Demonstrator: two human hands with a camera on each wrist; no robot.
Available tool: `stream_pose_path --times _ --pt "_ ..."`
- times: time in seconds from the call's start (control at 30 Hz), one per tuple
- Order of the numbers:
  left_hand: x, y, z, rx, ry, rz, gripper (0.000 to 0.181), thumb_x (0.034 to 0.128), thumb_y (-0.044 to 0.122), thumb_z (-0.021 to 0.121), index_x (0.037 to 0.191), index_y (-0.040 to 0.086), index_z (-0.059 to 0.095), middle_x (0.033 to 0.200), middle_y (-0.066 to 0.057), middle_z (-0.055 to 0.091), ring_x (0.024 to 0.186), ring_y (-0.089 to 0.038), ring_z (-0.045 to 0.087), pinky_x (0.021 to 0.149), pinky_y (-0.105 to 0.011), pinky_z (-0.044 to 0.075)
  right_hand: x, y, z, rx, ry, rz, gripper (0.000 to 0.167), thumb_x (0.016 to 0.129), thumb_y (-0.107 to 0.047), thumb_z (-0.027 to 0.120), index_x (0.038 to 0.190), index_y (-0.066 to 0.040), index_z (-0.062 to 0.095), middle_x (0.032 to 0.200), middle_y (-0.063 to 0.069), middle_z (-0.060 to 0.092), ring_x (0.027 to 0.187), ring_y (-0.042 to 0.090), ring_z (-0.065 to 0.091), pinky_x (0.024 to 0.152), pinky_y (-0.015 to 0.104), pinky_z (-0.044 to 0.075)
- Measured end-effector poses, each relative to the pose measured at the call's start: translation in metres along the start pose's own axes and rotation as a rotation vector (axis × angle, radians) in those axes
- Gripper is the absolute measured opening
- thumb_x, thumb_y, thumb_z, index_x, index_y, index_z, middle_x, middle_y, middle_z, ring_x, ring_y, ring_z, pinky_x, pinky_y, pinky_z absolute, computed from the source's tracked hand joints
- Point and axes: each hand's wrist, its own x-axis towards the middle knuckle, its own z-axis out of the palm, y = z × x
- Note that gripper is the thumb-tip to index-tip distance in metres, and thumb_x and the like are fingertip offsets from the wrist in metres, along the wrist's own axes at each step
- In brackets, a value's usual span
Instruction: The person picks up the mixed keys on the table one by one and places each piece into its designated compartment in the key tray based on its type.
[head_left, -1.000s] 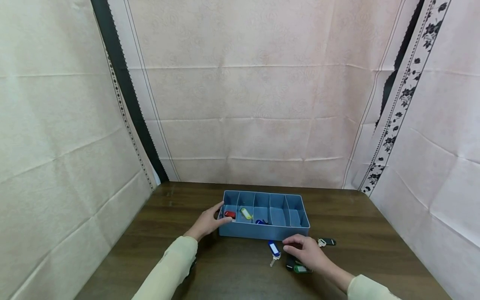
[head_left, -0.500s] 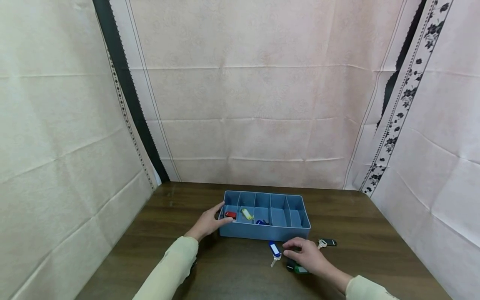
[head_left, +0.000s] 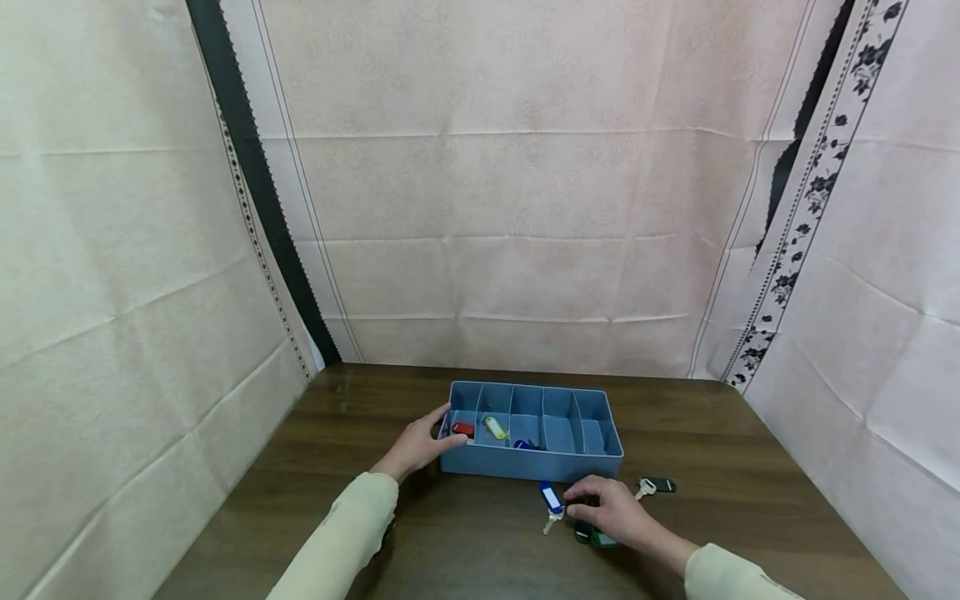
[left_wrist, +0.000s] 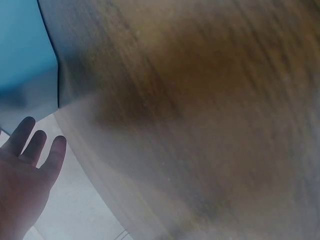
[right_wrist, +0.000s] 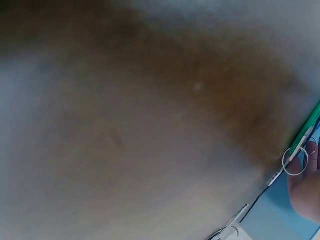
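Head view: a blue tray (head_left: pixel 528 464) stands on the worktop (head_left: pixel 450 542), a red tag (head_left: pixel 464 430), a yellow tag (head_left: pixel 495 428) and a dark-blue tag (head_left: pixel 523 445) in its first three compartments from nine o'clock. At that end the left hand (head_left: pixel 415 447) is spread, thumb and forefinger at the rim. Toward five o'clock the right hand (head_left: pixel 609 507) has bent fingers; whether they pinch anything, I cannot tell. Around it lie a blue key tag (head_left: pixel 551 498) at nine o'clock, black tag (head_left: pixel 582 532) at seven, green tag (head_left: pixel 604 541) at six and black key tag (head_left: pixel 663 484) at two.
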Motion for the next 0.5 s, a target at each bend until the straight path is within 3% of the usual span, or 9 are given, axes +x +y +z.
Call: stream_pose_path --times 0.27,0.5 --pt "0.0008 -0.0009 0.0000 -0.008 -0.001 0.000 0.086 0.0854 0.060 0.069 0.155 0.023 0.035 0.156 -0.014 0.037 0.141 -0.041 0.034 0.107 -0.066 0.032 0.0051 0.0028 0.0055 -0.071 0.034 -0.044 0.015 0.090 -0.025 0.074 0.101 -0.016 0.077 0.100 -0.009 0.067 0.094 0.011 0.061 0.081 0.030 0.052" --pt "0.0007 -0.0007 0.0001 -0.009 -0.001 -0.001 0.081 0.0884 0.053 0.070 0.155 0.023 0.035 0.156 -0.014 0.037 0.141 -0.041 0.034 0.107 -0.067 0.031 0.0084 0.0014 0.0090 -0.116 0.068 -0.099 0.007 0.088 -0.022 0.076 0.093 -0.017 0.078 0.098 -0.009 0.068 0.094 0.011 0.062 0.081 0.031 0.053"
